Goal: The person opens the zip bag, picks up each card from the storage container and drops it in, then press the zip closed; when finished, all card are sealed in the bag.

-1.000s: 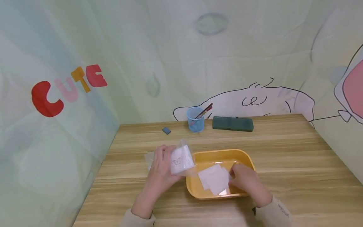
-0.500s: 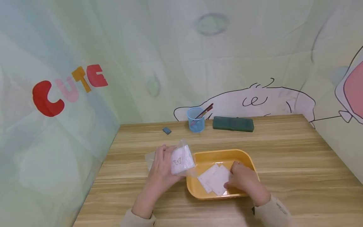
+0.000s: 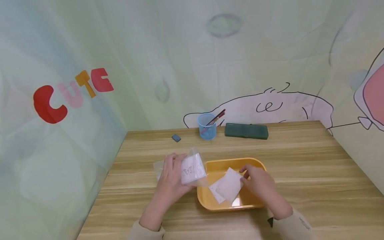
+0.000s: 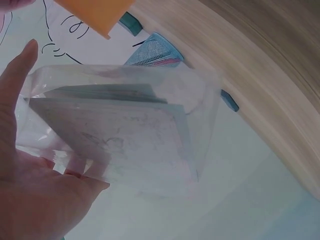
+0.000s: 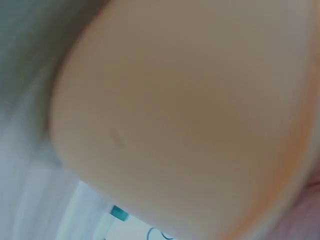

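Note:
My left hand [image 3: 170, 180] holds a clear plastic bag [image 3: 202, 182] near the left end of a yellow tray [image 3: 207, 204]. Inside the bag is a stack of white cards [image 3: 193, 166], the front one bearing a small butterfly drawing. In the left wrist view, the thumb and palm support the bag [image 4: 202, 90] from the side, and the card edges show through it. Over the tray's right part, my right hand [image 3: 260, 185] pinches a white card [image 3: 230, 187] by its right edge. Another white card [image 3: 216, 193] lies partly hidden under it in the tray.
Toward the back of the wood-grain table stand a blue mesh cup [image 3: 207, 128] with several pencils and a dark green pencil case [image 3: 246, 131]. A small blue-grey block [image 3: 176, 137] lies left of the cup. A blurred beige surface fills most of the right wrist view.
My right hand has shifted slightly up, with its fingers now at the card's upper right edge. The card has turned and tilted over the other one. The left hand and bag stay put.

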### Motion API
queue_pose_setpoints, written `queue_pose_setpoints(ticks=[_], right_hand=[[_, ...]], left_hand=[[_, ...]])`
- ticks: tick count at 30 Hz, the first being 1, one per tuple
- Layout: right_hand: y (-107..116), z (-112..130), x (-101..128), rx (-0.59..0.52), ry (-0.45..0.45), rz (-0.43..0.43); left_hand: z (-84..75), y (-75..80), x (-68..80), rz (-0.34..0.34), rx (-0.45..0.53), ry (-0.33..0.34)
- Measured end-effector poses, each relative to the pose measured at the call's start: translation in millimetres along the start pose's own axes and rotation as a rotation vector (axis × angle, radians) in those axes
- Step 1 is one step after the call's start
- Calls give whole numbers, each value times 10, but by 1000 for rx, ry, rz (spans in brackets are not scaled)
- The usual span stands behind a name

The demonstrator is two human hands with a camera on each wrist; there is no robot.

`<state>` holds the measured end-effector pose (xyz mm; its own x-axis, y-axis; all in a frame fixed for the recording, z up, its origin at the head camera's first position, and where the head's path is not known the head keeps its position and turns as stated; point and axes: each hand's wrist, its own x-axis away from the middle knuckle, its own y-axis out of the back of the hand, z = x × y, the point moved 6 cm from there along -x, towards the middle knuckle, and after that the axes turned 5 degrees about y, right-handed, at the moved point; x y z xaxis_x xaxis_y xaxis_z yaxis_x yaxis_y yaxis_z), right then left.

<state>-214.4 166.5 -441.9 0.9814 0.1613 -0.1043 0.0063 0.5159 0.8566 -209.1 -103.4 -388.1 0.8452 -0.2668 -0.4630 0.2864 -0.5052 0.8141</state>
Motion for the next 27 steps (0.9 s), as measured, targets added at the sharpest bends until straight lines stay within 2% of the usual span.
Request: queue_pose_setpoints(ticks=[8, 12, 16, 19, 22, 27], right_hand=[[293, 167, 14, -64, 56, -92], [419, 232, 29, -95, 78, -182], [553, 283, 68, -179, 90, -295], [648, 313, 99, -280, 89, -369], [712, 331, 126, -424, 78, -410], [711, 362, 155, -649, 35, -405]], left_hand=[[4, 7, 0, -5, 4, 4], [8, 8, 3, -10, 4, 0], [13, 1, 5, -19, 2, -8], [13, -2, 5, -27, 1, -14], [10, -4, 4, -33, 1, -18], [10, -6, -1, -31, -4, -13]])
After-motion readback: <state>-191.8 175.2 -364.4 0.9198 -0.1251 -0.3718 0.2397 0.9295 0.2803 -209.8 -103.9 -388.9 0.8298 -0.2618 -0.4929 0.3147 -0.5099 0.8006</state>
